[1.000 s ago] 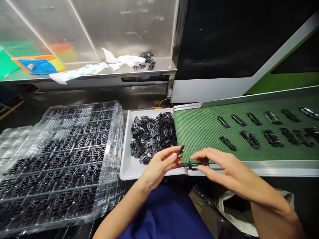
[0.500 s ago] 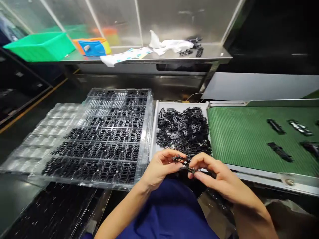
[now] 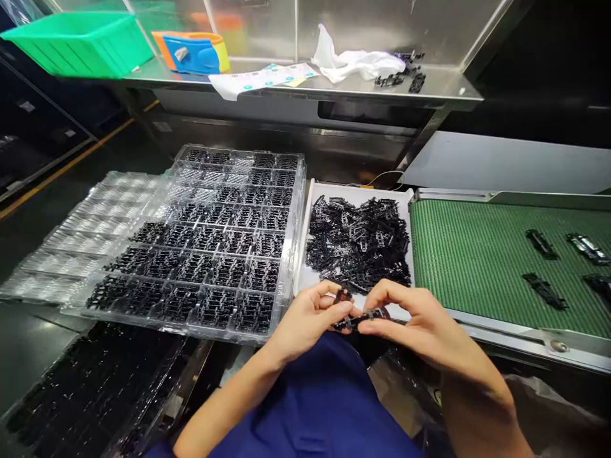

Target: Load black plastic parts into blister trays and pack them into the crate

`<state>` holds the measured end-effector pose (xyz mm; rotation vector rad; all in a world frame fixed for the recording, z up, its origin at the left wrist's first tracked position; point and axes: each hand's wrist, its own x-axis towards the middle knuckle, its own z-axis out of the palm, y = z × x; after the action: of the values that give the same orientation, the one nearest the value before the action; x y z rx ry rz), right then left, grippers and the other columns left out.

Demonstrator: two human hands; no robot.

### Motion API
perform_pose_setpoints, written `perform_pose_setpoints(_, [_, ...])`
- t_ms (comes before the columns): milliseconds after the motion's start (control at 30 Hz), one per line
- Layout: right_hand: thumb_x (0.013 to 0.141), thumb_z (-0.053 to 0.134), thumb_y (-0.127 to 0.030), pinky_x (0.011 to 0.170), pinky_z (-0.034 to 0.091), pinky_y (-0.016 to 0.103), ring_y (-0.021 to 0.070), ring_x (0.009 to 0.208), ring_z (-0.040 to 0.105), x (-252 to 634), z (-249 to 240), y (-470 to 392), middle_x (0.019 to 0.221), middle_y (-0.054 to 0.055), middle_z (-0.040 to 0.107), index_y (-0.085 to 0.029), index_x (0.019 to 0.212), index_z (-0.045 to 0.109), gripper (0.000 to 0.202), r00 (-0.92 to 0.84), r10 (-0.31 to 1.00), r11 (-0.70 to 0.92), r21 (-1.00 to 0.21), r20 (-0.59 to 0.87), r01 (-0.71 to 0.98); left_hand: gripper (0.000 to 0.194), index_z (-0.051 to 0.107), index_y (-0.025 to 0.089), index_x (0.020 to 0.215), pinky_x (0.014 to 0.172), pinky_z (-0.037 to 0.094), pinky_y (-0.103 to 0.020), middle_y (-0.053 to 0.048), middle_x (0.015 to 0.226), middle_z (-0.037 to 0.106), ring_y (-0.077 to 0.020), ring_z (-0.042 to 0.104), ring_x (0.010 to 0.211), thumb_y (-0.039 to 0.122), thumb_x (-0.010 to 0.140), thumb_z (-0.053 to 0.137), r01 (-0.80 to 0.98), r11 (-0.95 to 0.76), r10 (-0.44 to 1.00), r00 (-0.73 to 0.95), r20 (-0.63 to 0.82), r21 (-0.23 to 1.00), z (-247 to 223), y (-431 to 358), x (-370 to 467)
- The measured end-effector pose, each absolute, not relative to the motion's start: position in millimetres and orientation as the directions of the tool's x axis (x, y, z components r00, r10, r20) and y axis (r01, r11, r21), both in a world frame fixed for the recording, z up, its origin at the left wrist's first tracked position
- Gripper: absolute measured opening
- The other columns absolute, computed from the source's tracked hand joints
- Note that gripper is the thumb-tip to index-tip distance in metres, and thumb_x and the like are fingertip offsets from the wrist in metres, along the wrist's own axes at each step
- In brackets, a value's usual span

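Nearest the camera, above a lap in blue cloth, the left hand (image 3: 305,318) and right hand (image 3: 420,324) meet over a small black plastic part (image 3: 356,316). Each hand's grip is closed on it: the left pinches its left end between thumb and fingertips, the right pinches the other end, so the part hangs between them, clear of the counter. A second small dark piece (image 3: 342,295) sits at the left thumb; whether it is joined to the first cannot be told.

Just beyond the grip lies a white tray (image 3: 305,280) heaped with loose black parts (image 3: 358,242) of the same kind, a large pile that looks far from used up. To the left of the grip a clear blister tray (image 3: 286,254) holds rows of pockets; most of those nearer the hands carry black parts, and the far rows seem filled too, though glare hides some. Further left, more clear trays (image 3: 95,216) look empty, and below the grip's left a darker stack of filled trays (image 3: 95,388) shows. Judging from this, a good deal is packed and much remains.

To the right of the grip runs a green conveyor belt (image 3: 468,254) bearing a few longer black pieces (image 3: 544,289), well apart from the hands. Farthest off, a steel shelf (image 3: 310,89) carries a white cloth (image 3: 353,62), label sheets (image 3: 262,77), a green bin (image 3: 81,41) and a blue-and-orange tool (image 3: 193,52).
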<state>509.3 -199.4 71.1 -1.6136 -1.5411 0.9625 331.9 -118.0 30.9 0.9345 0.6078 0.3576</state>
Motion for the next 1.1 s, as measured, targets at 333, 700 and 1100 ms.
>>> perform_pose_setpoints(333, [0.075,0.080,-0.035,0.066,0.052,0.023,0.0132,0.071,0.064,542.3,42.8,-216.9,0.082,-0.002,0.069,-0.025,0.098,0.067,0.029,0.292,0.948,-0.001,-0.916,0.127,0.402,0.033,0.073,0.020,0.103,0.082,0.054,-0.029,-0.006,0.100,0.072,-0.0167,0.068,0.089,0.036,0.076,0.079,-0.020,0.711,0.414,0.820,-0.396,0.703,25.1,-124.3,352.4])
perform_pose_setpoints(700, [0.079,0.077,-0.017,0.082,0.050,0.025,0.0135,0.089,0.063,560.7,37.3,-243.5,0.094,0.000,0.067,-0.026,0.097,0.073,0.020,0.330,0.848,0.189,-0.819,0.414,0.542,0.037,0.073,0.020,0.107,0.068,0.047,-0.018,-0.004,0.096,0.070,-0.0110,0.061,0.081,0.045,0.080,0.073,0.029,0.620,0.420,0.832,-0.363,0.784,23.3,-149.6,407.9])
perform_pose_setpoints(1100, [0.078,0.078,-0.022,0.080,0.046,0.025,0.0127,0.088,0.058,594.9,21.6,-276.0,0.091,-0.003,0.064,-0.034,0.098,0.073,0.024,0.471,0.796,0.270,-0.919,0.380,0.286,0.047,0.074,0.017,0.105,0.070,0.050,-0.018,-0.006,0.091,0.072,-0.0098,0.064,0.075,0.033,0.063,0.089,0.037,0.811,0.199,0.921,-0.335,0.583,18.1,-169.1,450.6])
